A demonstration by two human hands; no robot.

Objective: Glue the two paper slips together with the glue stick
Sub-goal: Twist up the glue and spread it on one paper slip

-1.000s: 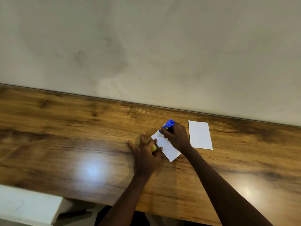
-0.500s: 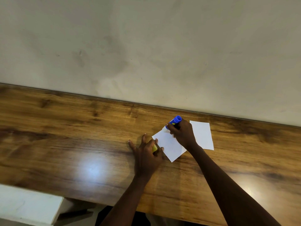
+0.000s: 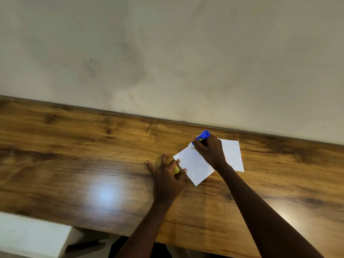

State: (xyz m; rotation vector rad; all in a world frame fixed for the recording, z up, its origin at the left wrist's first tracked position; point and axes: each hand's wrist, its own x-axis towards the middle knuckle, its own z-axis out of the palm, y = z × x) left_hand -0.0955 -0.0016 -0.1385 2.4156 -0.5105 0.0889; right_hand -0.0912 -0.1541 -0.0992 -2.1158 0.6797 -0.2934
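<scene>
Two white paper slips lie on the wooden table [image 3: 74, 164]. The nearer slip [image 3: 193, 164] is turned at an angle. The second slip [image 3: 232, 155] lies straight, just right of it, partly behind my right hand. My right hand [image 3: 210, 151] grips the blue glue stick [image 3: 202, 136] and presses its lower end on the far corner of the angled slip. My left hand [image 3: 167, 174] rests on the table with fingertips pinning that slip's left edge, and it holds a small yellow cap [image 3: 176, 170] between its fingers.
A plain beige wall [image 3: 167, 53] rises right behind the table's far edge. A white block [image 3: 31, 237] sits below the table's near edge at the bottom left. A lamp's glare falls on the wood left of my hands.
My right hand has slid the glue stick up and to the right along the angled slip to its far corner, now covering part of the second slip. My left hand has stayed put.
</scene>
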